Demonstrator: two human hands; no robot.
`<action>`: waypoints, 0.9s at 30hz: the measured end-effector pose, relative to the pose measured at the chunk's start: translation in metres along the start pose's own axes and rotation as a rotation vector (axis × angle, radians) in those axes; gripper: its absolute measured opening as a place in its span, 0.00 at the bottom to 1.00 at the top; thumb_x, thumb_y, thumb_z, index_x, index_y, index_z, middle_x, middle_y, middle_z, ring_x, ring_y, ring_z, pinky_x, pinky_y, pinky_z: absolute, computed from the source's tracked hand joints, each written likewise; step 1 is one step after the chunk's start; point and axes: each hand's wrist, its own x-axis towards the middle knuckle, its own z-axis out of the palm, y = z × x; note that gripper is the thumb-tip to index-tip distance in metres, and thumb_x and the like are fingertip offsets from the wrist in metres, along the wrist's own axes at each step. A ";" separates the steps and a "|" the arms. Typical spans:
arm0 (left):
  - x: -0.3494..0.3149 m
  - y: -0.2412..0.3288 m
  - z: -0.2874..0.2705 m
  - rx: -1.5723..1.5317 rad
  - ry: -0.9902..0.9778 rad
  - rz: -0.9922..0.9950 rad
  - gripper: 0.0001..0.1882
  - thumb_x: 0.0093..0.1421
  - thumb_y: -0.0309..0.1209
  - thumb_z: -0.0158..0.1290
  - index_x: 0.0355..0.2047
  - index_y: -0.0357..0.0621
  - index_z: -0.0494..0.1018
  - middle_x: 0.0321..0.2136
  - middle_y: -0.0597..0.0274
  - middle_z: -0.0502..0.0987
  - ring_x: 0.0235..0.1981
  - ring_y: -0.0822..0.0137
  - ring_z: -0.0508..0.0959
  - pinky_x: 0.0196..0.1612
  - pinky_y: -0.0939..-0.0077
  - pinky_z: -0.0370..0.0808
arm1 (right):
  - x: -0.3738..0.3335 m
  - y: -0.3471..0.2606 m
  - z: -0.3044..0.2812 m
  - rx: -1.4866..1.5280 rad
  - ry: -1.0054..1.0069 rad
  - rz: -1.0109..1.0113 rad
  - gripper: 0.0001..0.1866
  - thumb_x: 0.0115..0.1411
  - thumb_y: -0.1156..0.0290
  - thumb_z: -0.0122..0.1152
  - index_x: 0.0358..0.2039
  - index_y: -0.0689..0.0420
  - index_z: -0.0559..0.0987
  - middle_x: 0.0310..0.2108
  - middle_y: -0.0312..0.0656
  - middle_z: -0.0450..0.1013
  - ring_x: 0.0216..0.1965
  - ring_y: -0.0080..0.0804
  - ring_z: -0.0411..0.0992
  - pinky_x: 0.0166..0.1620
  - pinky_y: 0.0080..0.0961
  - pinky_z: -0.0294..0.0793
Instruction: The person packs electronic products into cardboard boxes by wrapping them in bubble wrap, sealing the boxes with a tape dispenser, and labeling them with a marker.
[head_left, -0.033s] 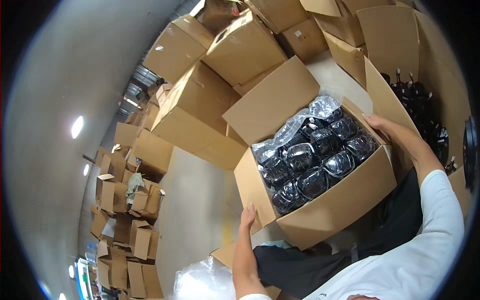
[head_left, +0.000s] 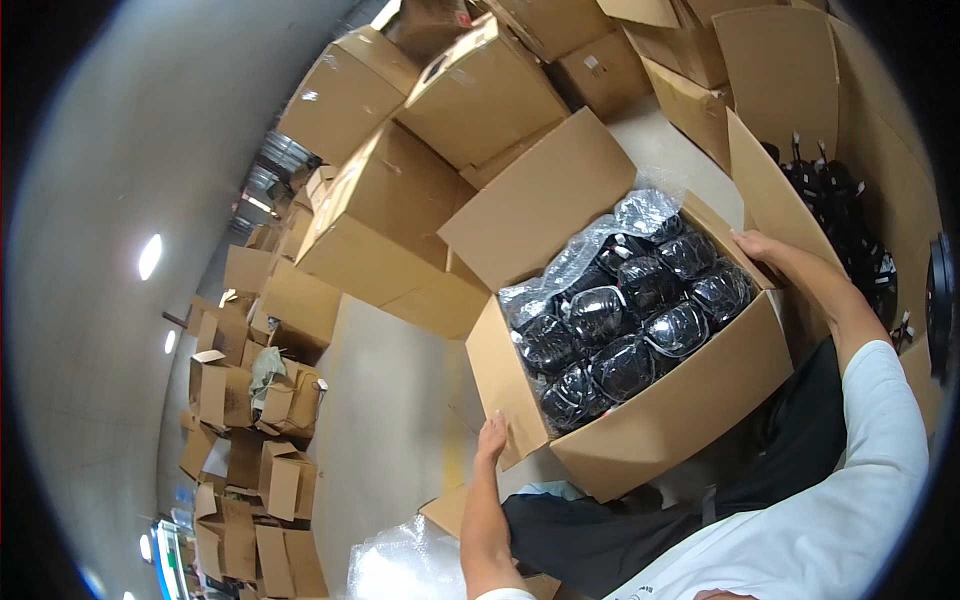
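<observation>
An open cardboard box (head_left: 680,410) stands tilted in front of me, its flaps spread outward. Black rounded items in clear plastic wrap (head_left: 622,366) fill it in rows; their exact kind cannot be made out. Bubble wrap (head_left: 572,268) lies along their far side. My left hand (head_left: 492,437) is closed on the outer edge of the left flap (head_left: 500,375), thumb on top and the other fingers mostly hidden. At the right rim, my right hand (head_left: 754,246) grips the box edge, with its fingers partly out of sight.
Large closed cartons (head_left: 385,225) stand beyond the box. On the right, a tall open carton (head_left: 785,190) holds black items with short cables (head_left: 840,215). A clear bubble-wrap bundle (head_left: 405,562) lies at lower left. Several opened cartons (head_left: 225,390) are piled farther left.
The whole view has shifted very slightly. Both hands keep their places on the box, and its contents look the same.
</observation>
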 end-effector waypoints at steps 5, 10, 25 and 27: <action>0.005 -0.040 0.021 -0.278 -0.149 -0.303 0.39 0.70 0.59 0.35 0.56 0.31 0.71 0.52 0.41 0.76 0.48 0.50 0.79 0.51 0.61 0.73 | -0.005 0.059 0.005 0.134 -0.096 0.492 0.47 0.68 0.32 0.32 0.64 0.64 0.69 0.63 0.61 0.64 0.64 0.56 0.64 0.64 0.49 0.61; -0.035 -0.032 -0.029 -0.196 -0.006 -0.483 0.36 0.65 0.58 0.51 0.40 0.27 0.76 0.34 0.56 0.78 0.31 0.68 0.75 0.31 0.66 0.72 | -0.016 -0.004 -0.030 0.121 -0.188 0.598 0.44 0.65 0.37 0.50 0.56 0.72 0.73 0.57 0.61 0.71 0.58 0.50 0.71 0.58 0.46 0.68; -0.108 0.091 -0.107 -0.963 0.294 0.084 0.13 0.67 0.27 0.45 0.48 0.33 0.69 0.44 0.54 0.77 0.43 0.62 0.80 0.45 0.68 0.79 | -0.038 -0.044 -0.154 0.016 0.209 -0.043 0.22 0.54 0.62 0.66 0.45 0.65 0.78 0.40 0.42 0.76 0.43 0.31 0.72 0.45 0.29 0.73; -0.117 0.128 -0.111 -0.988 0.202 0.260 0.25 0.66 0.36 0.46 0.60 0.33 0.65 0.53 0.48 0.74 0.52 0.56 0.78 0.53 0.60 0.78 | -0.060 -0.099 -0.188 0.047 0.092 -0.195 0.21 0.57 0.62 0.64 0.45 0.66 0.78 0.39 0.41 0.76 0.43 0.28 0.72 0.45 0.27 0.73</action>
